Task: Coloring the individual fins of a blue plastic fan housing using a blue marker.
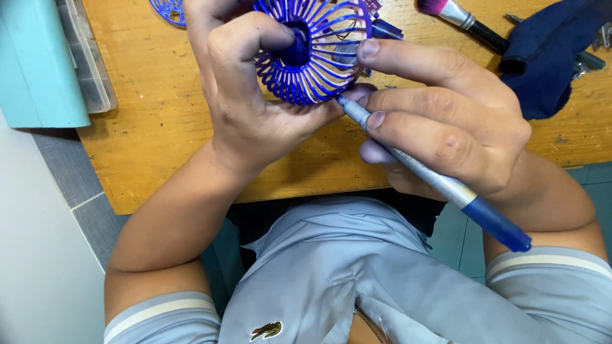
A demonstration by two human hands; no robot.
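Clamping the blue fan grille (313,51) in my left hand (245,95) above the wooden bench (159,127), I kept my right hand (440,121) closed on a blue-capped grey pen (433,175), tip touching the grille's lower rim. My fingers hid the hub; its top was cut off. Thin curved ribs radiated outward.

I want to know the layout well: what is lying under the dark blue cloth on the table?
A dark metal tool sticks out from under the dark blue cloth at its right edge, on the wooden table. A brush lies beside the cloth. The rest beneath the cloth is covered.
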